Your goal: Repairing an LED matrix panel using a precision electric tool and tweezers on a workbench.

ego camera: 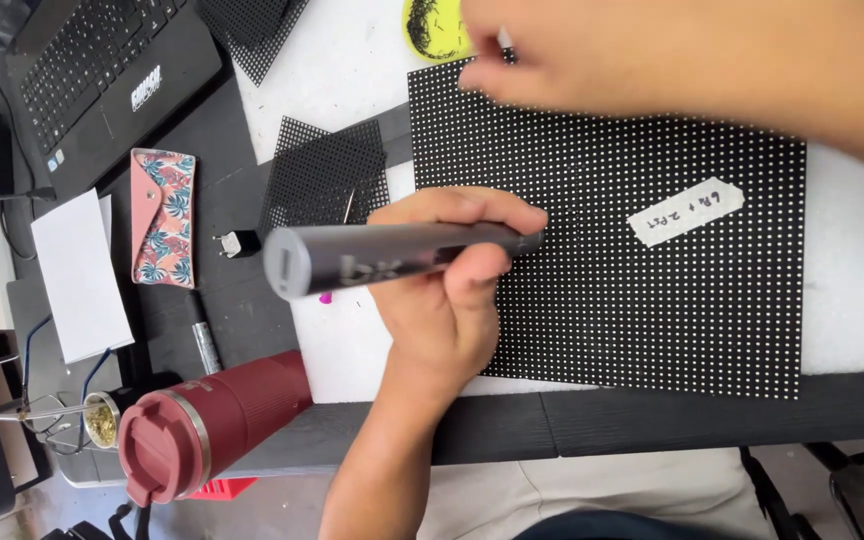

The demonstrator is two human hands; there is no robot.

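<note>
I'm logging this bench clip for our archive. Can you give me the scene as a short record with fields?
surface: white foam sheet on a dark table
main item: large black dotted rectangular panel with a white paper label
left hand: grips a grey cylindrical pen-like tool, tip on the panel
right hand: blurred, over the panel's top edge
nearby: red lidded tumbler, black laptop, floral pouch

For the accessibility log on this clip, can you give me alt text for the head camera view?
The left hand grips a grey pen-shaped tool with its tip on a black dotted panel lying on a white foam sheet; the blurred right hand hovers over the panel's top edge. A red tumbler, a floral pouch and a laptop sit to the left.
</note>
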